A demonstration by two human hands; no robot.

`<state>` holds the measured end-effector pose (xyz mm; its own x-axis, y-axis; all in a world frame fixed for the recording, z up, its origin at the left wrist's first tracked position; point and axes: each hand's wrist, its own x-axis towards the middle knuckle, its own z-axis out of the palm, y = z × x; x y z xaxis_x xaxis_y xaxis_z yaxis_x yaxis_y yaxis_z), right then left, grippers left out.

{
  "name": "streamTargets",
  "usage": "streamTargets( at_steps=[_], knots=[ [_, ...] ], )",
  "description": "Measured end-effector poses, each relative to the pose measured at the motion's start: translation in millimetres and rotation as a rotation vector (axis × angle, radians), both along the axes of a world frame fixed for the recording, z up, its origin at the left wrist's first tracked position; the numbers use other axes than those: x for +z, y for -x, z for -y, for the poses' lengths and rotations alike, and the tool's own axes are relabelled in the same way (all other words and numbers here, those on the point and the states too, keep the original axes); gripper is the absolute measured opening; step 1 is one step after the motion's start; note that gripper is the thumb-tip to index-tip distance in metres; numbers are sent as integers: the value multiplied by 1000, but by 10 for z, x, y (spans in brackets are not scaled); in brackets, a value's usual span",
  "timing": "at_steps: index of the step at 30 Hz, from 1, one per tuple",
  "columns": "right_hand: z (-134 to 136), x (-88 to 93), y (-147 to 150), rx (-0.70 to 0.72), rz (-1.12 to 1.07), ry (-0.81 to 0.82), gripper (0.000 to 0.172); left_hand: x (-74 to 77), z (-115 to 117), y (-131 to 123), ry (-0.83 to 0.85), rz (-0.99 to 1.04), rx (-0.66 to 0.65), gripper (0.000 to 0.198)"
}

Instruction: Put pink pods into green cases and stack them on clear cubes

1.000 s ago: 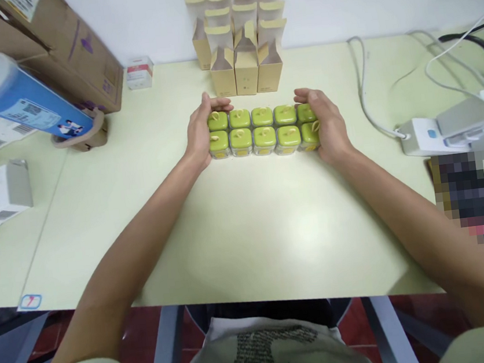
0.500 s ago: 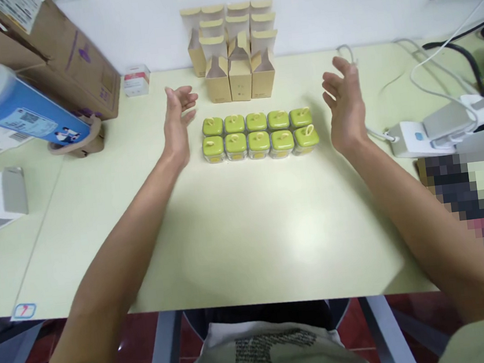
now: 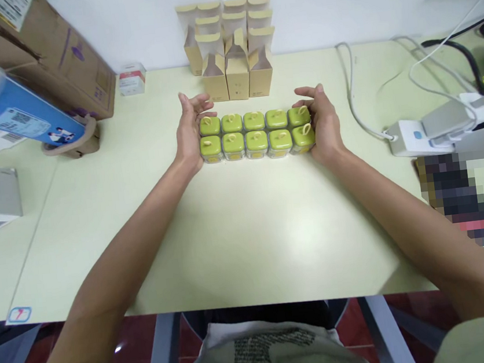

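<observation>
A: Table (image 3: 248, 233), mid: jars (image 3: 256, 135) in two rows of five

B: Change?

A: I see left hand (image 3: 189, 130) and right hand (image 3: 321, 120) back in from spread, palms flat, pressing the ends, squaring the block

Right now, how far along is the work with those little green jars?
Ten green-lidded jars already stand on the table in two neat rows of five. In hand: the left hand and right hand press flat against the two ends of the block. Left, it seems: the open paper boxes behind them look empty, so no jar appears packed yet.
</observation>
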<state>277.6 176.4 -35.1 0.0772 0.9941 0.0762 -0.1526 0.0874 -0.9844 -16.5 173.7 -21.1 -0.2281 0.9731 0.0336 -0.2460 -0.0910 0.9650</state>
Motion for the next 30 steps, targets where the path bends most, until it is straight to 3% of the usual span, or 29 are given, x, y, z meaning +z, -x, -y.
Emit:
streamTargets(
  at_steps=[7,12,21,30],
  knots=[
    [-11,-62,-2,11,126,-33,77,-107,-34,7,25,-95,160,68],
    [38,-13,10,18,132,-5,76,-204,-74,42,-25,-92,151,60],
    [36,20,13,9,185,26,83,-61,-1,-39,16,26,61,57],
    [62,-31,42,-139,246,-3,84,-43,40,-51,39,-14,44,60]
  ],
)
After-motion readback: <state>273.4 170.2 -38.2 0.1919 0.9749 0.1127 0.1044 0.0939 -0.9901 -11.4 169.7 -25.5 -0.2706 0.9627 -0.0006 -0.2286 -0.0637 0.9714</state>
